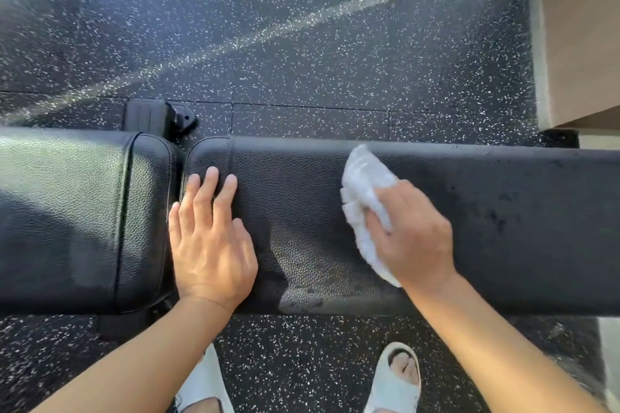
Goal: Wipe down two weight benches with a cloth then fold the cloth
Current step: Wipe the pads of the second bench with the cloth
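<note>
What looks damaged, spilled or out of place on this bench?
Dark spots dot the long pad right of the white cloth, and a dull smear marks its near edge. Possibly moisture or grime; no tears visible.

Bench pads — two, both black and pebbled: a long pad [436, 228] and a shorter pad [73, 211] just left of it, a narrow gap between them.

Cloths: one, white and crumpled [364, 201], lying on the long pad.

Hands: two. The left hand [211, 241] lies flat on the long pad's left end; the right hand [416, 238] grips the cloth.

White slides — two (each partly cut off), the left slide [209, 382] and the right slide [397, 379], both on the near side of the long pad.

Black frame feet: one [157, 117], beyond the gap.
</note>
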A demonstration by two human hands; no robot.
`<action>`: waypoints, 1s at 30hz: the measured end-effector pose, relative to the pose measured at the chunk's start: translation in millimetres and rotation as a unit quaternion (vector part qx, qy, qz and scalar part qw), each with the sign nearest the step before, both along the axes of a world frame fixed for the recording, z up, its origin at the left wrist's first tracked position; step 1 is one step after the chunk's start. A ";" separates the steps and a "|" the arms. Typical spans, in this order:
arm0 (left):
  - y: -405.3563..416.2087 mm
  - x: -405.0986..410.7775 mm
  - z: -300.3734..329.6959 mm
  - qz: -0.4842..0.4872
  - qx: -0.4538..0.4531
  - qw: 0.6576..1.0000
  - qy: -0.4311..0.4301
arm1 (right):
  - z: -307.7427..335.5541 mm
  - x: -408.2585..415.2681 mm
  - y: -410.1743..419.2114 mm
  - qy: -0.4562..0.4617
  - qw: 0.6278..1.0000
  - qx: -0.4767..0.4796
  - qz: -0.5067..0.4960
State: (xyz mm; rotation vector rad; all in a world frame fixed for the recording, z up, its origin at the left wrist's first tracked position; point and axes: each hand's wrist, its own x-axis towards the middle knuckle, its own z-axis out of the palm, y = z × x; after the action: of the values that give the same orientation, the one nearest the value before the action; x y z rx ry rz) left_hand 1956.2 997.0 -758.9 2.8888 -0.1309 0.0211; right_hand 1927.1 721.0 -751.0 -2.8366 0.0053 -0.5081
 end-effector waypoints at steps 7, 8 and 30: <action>0.5 -0.3 4.5 0.001 -0.008 1.000 0.027 | -1.9 21.4 34.7 0.037 0.977 0.067 -0.198; 0.5 0.4 5.1 0.001 -0.010 1.000 0.029 | -1.0 25.7 56.1 0.034 0.980 0.068 -0.183; 56.1 25.3 28.1 -0.156 -0.054 0.983 0.084 | 14.7 -40.8 119.8 0.116 0.960 0.082 -0.243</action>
State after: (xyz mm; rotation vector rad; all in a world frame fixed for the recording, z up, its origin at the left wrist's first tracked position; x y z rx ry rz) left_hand 1981.5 1053.1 -730.9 2.7152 -0.5300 -0.2617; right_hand 1886.2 840.8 -736.3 -2.7004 0.7664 -0.2452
